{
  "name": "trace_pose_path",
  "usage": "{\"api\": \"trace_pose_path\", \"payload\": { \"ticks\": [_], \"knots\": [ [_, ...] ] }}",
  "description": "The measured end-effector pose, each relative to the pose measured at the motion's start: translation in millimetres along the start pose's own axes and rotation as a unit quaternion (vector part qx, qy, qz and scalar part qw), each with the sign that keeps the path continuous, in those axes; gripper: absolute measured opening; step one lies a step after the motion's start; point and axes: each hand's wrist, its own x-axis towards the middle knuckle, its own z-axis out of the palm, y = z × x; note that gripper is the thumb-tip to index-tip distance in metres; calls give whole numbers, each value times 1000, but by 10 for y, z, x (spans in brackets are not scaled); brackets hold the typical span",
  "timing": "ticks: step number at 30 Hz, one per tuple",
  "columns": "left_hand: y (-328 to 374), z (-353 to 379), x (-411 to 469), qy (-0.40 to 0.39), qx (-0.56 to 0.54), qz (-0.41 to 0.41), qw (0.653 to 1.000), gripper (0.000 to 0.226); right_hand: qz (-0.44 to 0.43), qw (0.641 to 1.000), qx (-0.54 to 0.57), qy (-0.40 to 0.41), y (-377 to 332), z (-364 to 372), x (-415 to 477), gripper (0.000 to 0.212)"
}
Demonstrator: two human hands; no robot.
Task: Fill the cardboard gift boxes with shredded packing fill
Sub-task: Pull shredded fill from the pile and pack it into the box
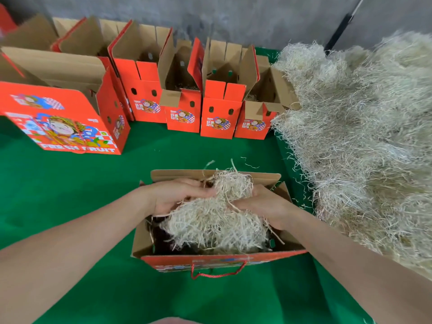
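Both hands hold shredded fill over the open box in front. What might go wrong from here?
1. The shredded fill gripped by the left hand and right hand stands above the gift box rim, so strands may spill onto the green cloth.
2. The box's near left corner looks bare; the fill may settle unevenly.

Left of near box [219, 259], green cloth [70, 195] open — fill heap [362, 136] crowds right, box row [217, 118] blocks back.

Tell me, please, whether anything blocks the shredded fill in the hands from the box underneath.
Nothing visible does. The left hand and right hand hold the shredded fill directly over the open box.
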Motion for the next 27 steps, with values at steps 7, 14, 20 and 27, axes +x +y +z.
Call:
{"api": "trace_pose_path", "payload": {
  "ticks": [7,14,20,27],
  "knots": [
    [-37,30,6,34,82,-26,996,42,46,996,-74,-14,48,-76,-22,87],
    [3,-125,-82,39,91,-14,995,26,47,998,-44,-5,39,-144,-132,104],
    [8,20,-19,0,76,-26,997,99,81,994,-65,-13,48,25,3,94],
    [-154,-169,-146,-35,-40,-34,998,94,115,991,8,73,180,-173,-28,76]
  ]
}}
